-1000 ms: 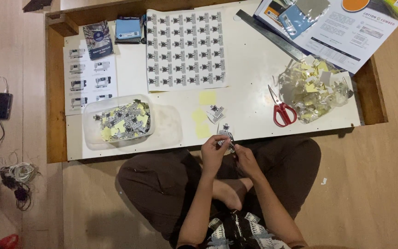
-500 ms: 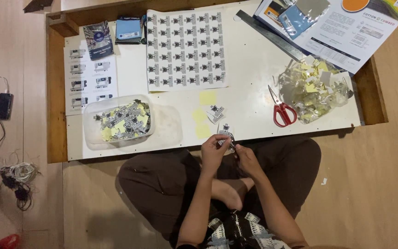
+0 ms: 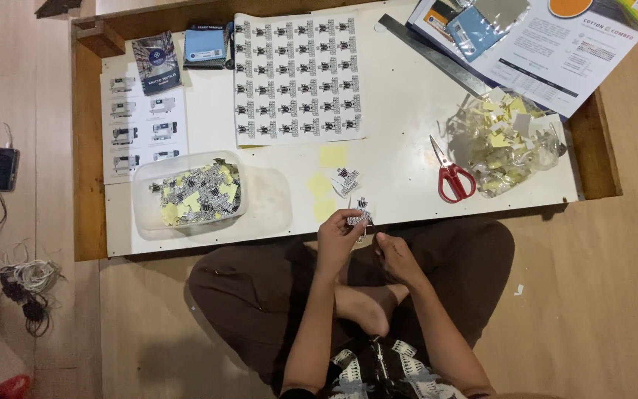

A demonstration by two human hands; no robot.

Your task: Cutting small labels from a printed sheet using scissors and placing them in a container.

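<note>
I sit cross-legged at a low white table. My left hand pinches a small cut-out sticker with a black print, held just over the table's near edge. My right hand hovers beside it over my lap, fingers curled; whether it holds anything I cannot tell. Two more cut stickers lie on the table just beyond my hands, beside yellow backing scraps. A large uncut sticker sheet lies at the table's middle back.
A clear plastic tub of cut stickers and yellow scraps stands at the left. Red-handled scissors lie at the right beside a clear bag of paper scraps. A metal ruler, printed papers and cables on the floor.
My right hand has drawn slightly away from the left, down toward my lap. The left hand still holds the sticker at the table edge.
</note>
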